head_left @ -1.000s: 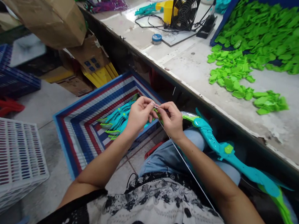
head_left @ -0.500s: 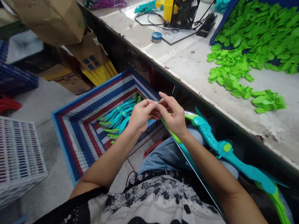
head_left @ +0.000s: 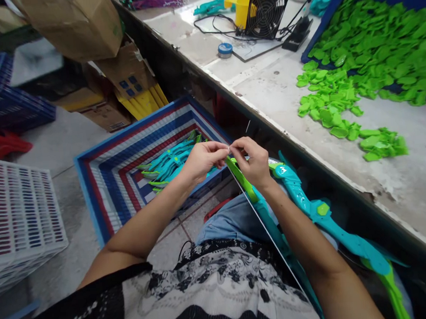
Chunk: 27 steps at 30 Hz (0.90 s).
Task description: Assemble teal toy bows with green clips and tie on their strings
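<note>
Long pale surface (head_left: 280,83) at right; striped basket (head_left: 118,146) beyond the knees. Over the lap, curved teal-and-green toy (head_left: 296,187); nearer, second toy (head_left: 250,191). Left hand (head_left: 202,161) and right hand (head_left: 254,162) close together, fingertips pinched narrow on thin white string (head_left: 279,250), above the second toy's green tip. Any knot too small to tell. Possible slip from so slight a hold, snagging on the tip, or toys sliding, unbraced.

Limb pieces (head_left: 355,239), teal and green: plastic, glossy, smooth. Cord (head_left: 264,226): white, thin, looked smooth. Striped basket (head_left: 109,197): plastic, ribbed. Boxes (head_left: 73,25): cardboard, matt, creased. Trousers (head_left: 223,222): denim-like cloth. Worktop (head_left: 277,93) was matt, with chipped edges.
</note>
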Each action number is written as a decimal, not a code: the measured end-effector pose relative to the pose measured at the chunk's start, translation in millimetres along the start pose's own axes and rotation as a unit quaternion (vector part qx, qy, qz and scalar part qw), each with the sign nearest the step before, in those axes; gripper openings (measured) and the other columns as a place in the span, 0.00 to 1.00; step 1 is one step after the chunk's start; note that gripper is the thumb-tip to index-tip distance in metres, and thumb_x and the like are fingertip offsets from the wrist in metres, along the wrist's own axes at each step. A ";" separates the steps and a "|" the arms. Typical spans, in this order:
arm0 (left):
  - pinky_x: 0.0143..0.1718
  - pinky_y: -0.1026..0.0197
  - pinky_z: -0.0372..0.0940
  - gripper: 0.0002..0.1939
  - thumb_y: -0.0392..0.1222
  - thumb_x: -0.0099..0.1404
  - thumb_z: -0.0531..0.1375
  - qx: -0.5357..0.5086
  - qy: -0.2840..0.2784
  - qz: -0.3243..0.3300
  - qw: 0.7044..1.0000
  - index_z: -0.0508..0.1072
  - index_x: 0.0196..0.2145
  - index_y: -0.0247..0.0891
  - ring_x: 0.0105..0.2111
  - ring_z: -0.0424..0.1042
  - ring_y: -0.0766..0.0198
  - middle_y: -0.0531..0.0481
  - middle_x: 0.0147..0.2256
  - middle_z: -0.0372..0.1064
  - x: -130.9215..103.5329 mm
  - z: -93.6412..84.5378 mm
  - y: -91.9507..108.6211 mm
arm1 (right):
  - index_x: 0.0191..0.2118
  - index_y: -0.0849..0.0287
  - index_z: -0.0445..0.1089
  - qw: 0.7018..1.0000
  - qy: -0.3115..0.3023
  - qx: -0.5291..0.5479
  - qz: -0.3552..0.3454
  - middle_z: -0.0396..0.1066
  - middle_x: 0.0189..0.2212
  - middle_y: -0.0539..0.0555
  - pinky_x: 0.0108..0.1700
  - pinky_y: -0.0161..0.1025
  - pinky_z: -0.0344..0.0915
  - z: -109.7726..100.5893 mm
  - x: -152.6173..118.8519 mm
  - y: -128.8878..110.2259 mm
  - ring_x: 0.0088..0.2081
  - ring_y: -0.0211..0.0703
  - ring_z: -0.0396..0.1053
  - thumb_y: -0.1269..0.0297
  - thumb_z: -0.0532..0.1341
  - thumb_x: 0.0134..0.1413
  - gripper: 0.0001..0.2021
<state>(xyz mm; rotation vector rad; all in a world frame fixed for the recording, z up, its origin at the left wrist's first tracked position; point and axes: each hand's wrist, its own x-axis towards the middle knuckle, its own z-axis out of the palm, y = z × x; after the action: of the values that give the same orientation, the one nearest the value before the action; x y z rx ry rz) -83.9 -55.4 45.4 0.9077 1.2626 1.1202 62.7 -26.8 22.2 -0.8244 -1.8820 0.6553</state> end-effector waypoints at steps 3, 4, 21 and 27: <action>0.22 0.69 0.57 0.08 0.40 0.51 0.64 0.075 0.023 0.044 0.996 0.74 0.26 0.32 0.19 0.61 0.74 0.55 0.21 0.67 -0.7 1.3 -5.1 | 0.31 0.60 0.70 0.997 -0.003 0.041 0.061 0.70 0.28 0.50 0.32 0.33 0.63 0.8 -5.2 2.4 0.29 0.35 0.66 0.66 0.57 0.58 0.06; 0.23 0.69 0.58 0.08 0.41 0.51 0.64 0.094 0.027 0.054 0.994 0.74 0.26 0.33 0.21 0.63 0.73 0.55 0.22 0.68 -1.1 1.1 -6.8 | 0.31 0.60 0.70 0.996 -0.005 0.053 0.075 0.70 0.28 0.50 0.32 0.33 0.64 1.0 -7.2 3.6 0.29 0.35 0.67 0.67 0.57 0.57 0.06; 0.21 0.66 0.48 0.12 0.45 0.58 0.58 0.370 0.048 0.129 0.919 0.77 0.30 0.34 0.19 0.54 0.71 0.57 0.16 0.58 -14.9 -9.2 -23.4 | 0.31 0.59 0.65 1.000 0.000 -0.015 0.000 0.67 0.29 0.51 0.35 0.35 0.61 13.1 -33.0 13.2 0.31 0.37 0.65 0.68 0.54 0.60 0.06; 0.27 0.66 0.55 0.14 0.45 0.62 0.56 0.360 0.001 0.164 0.918 0.78 0.32 0.35 0.24 0.63 0.70 0.54 0.23 0.69 -16.5 -7.7 -23.3 | 0.31 0.59 0.65 0.989 0.023 0.027 0.141 0.66 0.26 0.49 0.34 0.35 0.61 22.8 -30.5 15.5 0.29 0.36 0.63 0.63 0.55 0.58 0.07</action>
<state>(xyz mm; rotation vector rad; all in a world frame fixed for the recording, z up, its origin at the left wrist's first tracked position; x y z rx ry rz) -87.8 -77.5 26.2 1.7198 1.5950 0.8986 56.0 -42.7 -15.1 -1.0719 -1.7132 0.8501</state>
